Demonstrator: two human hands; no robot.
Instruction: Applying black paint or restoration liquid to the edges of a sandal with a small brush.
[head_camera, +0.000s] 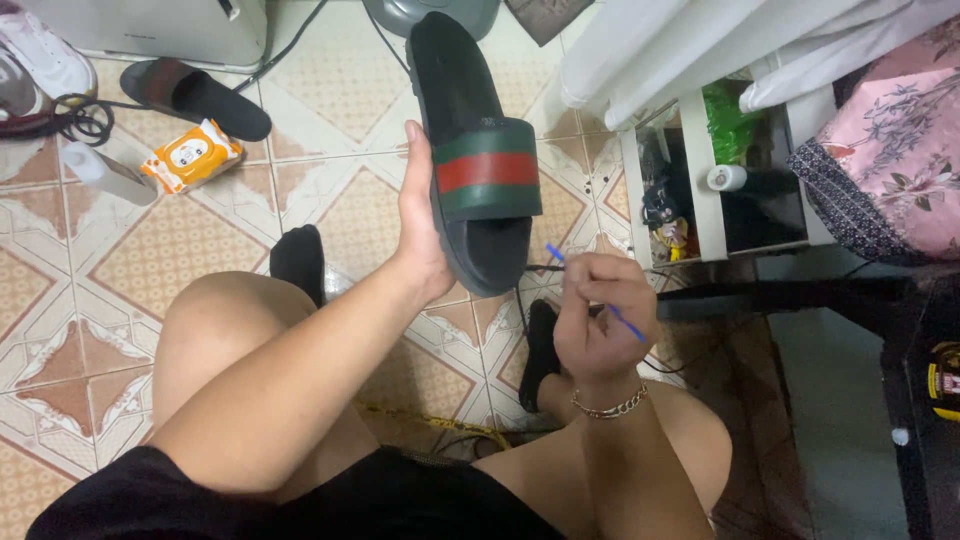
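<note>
A patterned cream and tan tiled floor (170, 250) spreads open to the left, bounded on the right by a white shelf unit (705, 180) and a dark table edge (900, 300). On it lie a second black slide sandal (195, 97) and, nearer, an orange packet of wipes (192, 155). Above the bare knees, the left hand (420, 225) grips a black rubber slide sandal with a green and red striped strap (478, 150) by its left edge, palm cupped, sandal raised with its upper side facing the camera. The right hand (600, 320), curled shut just right of the sandal's lower end, pinches a thin blue stick (625, 322). A gold chain bracelet (610, 405) circles that wrist.
</note>
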